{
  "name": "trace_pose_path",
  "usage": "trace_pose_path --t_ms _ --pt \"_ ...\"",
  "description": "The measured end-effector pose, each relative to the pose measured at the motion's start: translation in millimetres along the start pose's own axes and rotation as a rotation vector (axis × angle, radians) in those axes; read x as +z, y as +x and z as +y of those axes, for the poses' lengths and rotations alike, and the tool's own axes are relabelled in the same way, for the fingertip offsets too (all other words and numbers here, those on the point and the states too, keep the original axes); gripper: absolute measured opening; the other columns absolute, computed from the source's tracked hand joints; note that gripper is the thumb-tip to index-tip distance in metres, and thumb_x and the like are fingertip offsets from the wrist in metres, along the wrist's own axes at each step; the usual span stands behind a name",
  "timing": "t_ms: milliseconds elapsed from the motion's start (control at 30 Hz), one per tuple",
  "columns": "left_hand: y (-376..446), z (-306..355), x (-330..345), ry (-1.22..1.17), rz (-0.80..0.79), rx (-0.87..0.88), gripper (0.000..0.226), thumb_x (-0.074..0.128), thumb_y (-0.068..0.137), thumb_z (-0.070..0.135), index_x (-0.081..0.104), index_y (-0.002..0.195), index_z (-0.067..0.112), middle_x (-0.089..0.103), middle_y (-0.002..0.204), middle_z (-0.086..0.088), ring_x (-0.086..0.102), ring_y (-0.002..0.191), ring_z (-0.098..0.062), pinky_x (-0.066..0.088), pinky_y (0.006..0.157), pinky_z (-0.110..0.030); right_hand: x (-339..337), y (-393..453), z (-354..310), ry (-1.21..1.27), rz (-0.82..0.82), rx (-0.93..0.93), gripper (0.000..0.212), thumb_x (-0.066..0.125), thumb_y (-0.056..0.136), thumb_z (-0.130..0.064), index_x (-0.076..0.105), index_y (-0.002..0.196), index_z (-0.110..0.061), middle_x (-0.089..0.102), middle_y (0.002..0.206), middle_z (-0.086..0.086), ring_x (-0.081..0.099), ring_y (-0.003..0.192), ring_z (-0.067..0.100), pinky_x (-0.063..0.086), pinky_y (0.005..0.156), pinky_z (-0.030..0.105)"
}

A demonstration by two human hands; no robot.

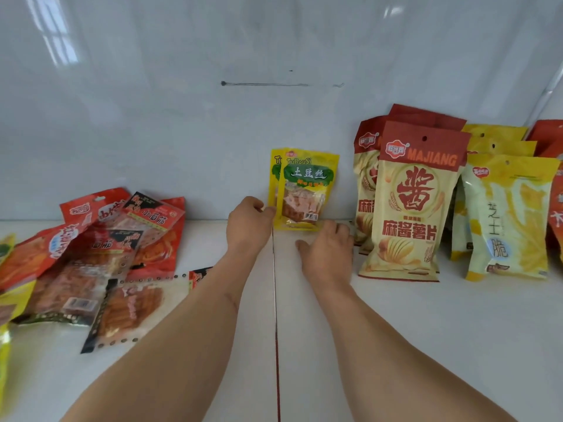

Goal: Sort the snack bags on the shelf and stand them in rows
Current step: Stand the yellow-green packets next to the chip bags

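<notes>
Yellow potato-shred bags (306, 190) stand upright against the white back wall (182, 117) at the shelf (396, 330) centre, one behind the other. The left hand (248, 223) grips the front bag's left edge with curled fingers, while the right hand (327, 252) rests flat and relaxed on the shelf just below it, holding nothing. Red-topped chip bags (411, 208) and yellow cheese-crisp bags (508, 214) stand in rows at right; loose red snack packets (100, 248) lie piled at left.

I saw bare shelf (396, 345) open in front, a passable lane. A loose snack heap (91, 254) blocked the left; standing chip bags (411, 208) walled the right; yellow packets (304, 190) stood against the back wall (182, 117).
</notes>
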State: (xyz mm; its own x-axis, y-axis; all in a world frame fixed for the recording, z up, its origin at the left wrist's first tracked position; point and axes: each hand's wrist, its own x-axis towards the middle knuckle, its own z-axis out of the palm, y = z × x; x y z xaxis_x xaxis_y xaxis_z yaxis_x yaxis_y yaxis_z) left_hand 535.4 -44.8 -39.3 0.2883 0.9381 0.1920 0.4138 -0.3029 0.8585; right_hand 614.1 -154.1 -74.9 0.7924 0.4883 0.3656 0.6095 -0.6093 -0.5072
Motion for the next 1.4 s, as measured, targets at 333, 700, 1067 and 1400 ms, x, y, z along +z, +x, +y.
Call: trace_pose_path --t_ms 333,700,1067,1400 --pt "-50 -24 -71 0.753 0.161 0.412 0.026 0.050 0.098 0.027 0.067 0.103 0.008 0.067 0.099 -0.011 0.059 0.097 -0.033 0.042 0.069 -0.037 -5 -38 -28 -0.206 -0.047 -0.653 0.017 0.073 0.080 -0.013 0.069 0.095 -0.008 0.064 0.093 0.013 0.061 0.088 0.036 0.049 0.071 0.041" --pt "-92 -72 -197 0.976 0.253 0.403 0.026 0.049 0.099 0.029 0.068 0.110 0.014 0.070 0.109 -0.006 0.061 0.104 -0.031 0.046 0.079 -0.039 -8 -107 -128 -0.079 -0.084 -0.921 0.016 0.076 0.073 -0.010 0.067 0.086 -0.012 0.063 0.084 0.008 0.060 0.074 0.032 0.045 0.059 0.036" --pt "-77 -144 -339 0.778 0.276 0.181 0.030 0.049 0.099 0.037 0.067 0.113 0.018 0.065 0.113 -0.005 0.057 0.109 -0.029 0.046 0.080 -0.036 24 -182 -244 0.184 -0.248 -0.816 0.021 0.051 0.099 -0.034 0.061 0.106 -0.017 0.064 0.103 0.003 0.060 0.093 0.025 0.048 0.069 0.037" --pt "-61 -171 -373 0.599 -0.456 0.462 0.038 0.057 0.098 0.032 0.058 0.134 0.042 0.047 0.149 0.021 0.025 0.148 -0.017 0.019 0.121 -0.038 37 -188 -276 0.333 -0.360 -0.401 0.024 0.050 0.101 -0.037 0.063 0.109 -0.018 0.063 0.093 -0.008 0.056 0.083 0.014 0.043 0.070 0.030"
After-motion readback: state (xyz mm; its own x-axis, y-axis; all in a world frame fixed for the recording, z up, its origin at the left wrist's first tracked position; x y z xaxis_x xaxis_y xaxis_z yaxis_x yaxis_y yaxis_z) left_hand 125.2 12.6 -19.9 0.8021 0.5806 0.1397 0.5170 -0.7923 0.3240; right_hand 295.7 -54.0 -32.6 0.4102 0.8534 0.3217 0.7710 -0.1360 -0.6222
